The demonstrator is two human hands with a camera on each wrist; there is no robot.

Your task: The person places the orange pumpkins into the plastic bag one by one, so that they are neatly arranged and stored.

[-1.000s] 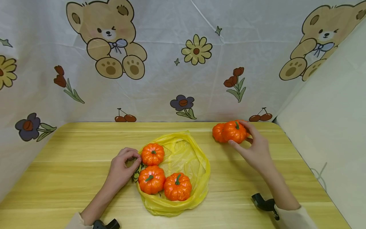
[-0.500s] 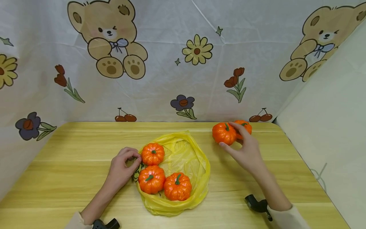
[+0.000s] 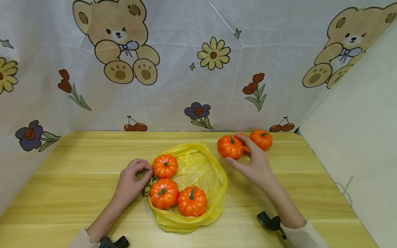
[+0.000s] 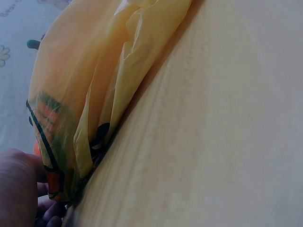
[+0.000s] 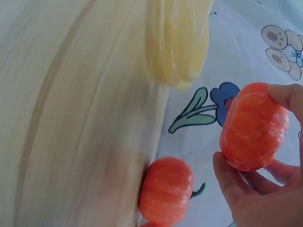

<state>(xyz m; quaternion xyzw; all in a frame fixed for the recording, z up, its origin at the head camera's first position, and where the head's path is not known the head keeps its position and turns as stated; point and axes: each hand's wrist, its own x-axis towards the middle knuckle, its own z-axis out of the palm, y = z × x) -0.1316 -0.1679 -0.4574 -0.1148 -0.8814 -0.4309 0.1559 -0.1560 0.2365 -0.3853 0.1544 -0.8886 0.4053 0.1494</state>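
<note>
your right hand (image 3: pixel 252 165) holds a small orange pumpkin (image 3: pixel 230 147) with fingers curled round it, lifted just above the wooden table (image 3: pixel 77 165), between the yellow bag (image 3: pixel 214 179) and another pumpkin (image 3: pixel 261 139) lying by the back wall. your left hand (image 3: pixel 131 179) pinches the bag's left edge with bent fingers. three pumpkins (image 3: pixel 175 187) sit inside the open bag, close together, touching each other.
</note>
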